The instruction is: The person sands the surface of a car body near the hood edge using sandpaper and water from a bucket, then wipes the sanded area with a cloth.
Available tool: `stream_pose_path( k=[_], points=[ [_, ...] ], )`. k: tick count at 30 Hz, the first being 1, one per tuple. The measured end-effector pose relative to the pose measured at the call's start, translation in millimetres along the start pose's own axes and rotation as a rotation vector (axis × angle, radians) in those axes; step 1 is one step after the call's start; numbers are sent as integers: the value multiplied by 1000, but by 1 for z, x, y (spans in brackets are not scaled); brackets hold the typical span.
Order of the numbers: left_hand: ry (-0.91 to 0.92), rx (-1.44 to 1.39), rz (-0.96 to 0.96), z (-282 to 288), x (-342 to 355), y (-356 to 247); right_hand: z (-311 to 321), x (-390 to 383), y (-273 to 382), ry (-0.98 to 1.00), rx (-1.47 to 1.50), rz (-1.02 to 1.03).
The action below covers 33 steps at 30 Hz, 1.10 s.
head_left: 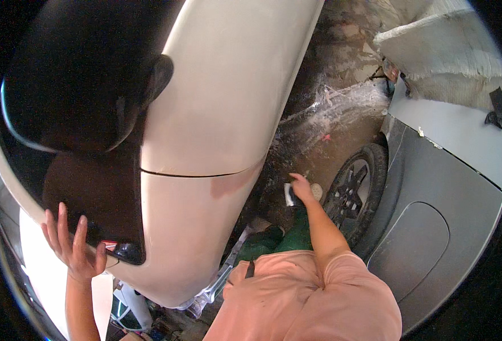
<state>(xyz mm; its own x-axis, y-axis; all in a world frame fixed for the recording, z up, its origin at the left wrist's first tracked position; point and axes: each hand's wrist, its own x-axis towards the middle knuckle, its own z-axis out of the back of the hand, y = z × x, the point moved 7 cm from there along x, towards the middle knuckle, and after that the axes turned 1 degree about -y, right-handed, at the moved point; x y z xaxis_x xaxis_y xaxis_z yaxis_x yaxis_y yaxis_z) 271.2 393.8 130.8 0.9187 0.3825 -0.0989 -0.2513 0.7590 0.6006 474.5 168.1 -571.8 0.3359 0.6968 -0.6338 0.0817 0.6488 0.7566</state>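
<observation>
My left hand (pixel 76 244) has its fingers spread on the lower edge of the dark rear window (pixel 92 187) of a white car. Its body panel (pixel 200 102) runs beside the glass, with a dull pinkish patch (pixel 231 181) below a panel seam. My right hand (pixel 301 187) is down between this car and a grey one, closed on a small white-and-dark pad (pixel 290 194); its exact kind is hard to make out. My green-clad leg and a light shoe (pixel 317 192) show just beyond that hand.
A grey car (pixel 450 227) with a black wheel (pixel 353 199) stands close on the right, a pale fabric cover (pixel 438 51) at its upper end. Crumpled clear plastic (pixel 342 102) lies on the stained floor (pixel 307 153) between the cars. Odd items sit at the lower left.
</observation>
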Motion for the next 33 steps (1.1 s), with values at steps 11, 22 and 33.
stream_pose_path(
  k=[11,22,33],
  points=[
    [-112,-184,84,23,-3,9,99,-97,-90,-392,-147,-164],
    [-697,-456,223,26,-71,-30,-53,-299,246,21,-530,659],
    [-602,-1112,613,-15,-402,-228,-257,-528,324,553,-614,1134]
  ],
)
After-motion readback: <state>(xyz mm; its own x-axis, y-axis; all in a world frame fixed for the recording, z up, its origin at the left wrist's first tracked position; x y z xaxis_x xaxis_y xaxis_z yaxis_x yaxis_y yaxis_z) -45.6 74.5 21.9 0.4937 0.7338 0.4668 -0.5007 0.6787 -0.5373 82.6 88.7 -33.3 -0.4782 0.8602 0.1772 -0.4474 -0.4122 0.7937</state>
